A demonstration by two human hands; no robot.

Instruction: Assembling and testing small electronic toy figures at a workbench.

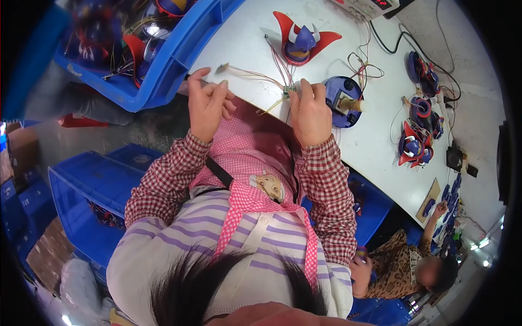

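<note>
A small green circuit board (290,90) with several thin wires lies at the near edge of the white table. My right hand (312,115) pinches it between thumb and fingers. To the left, my left hand (207,106) has its fingers apart and holds nothing that I can see. Just beyond those fingertips, a small flat part (222,68) sits at the end of wires that run to the board. Beyond the board stands a purple and red figure head (302,43) with white horns and red wings. A round purple shell (344,100) with its inside showing rests right of my right hand.
A blue crate (155,89) of similar figure heads stands at the upper left. More heads (416,144) and loose wires lie along the right of the white table (375,141). An instrument (370,6) is at the back. A co-worker (402,261) sits at lower right.
</note>
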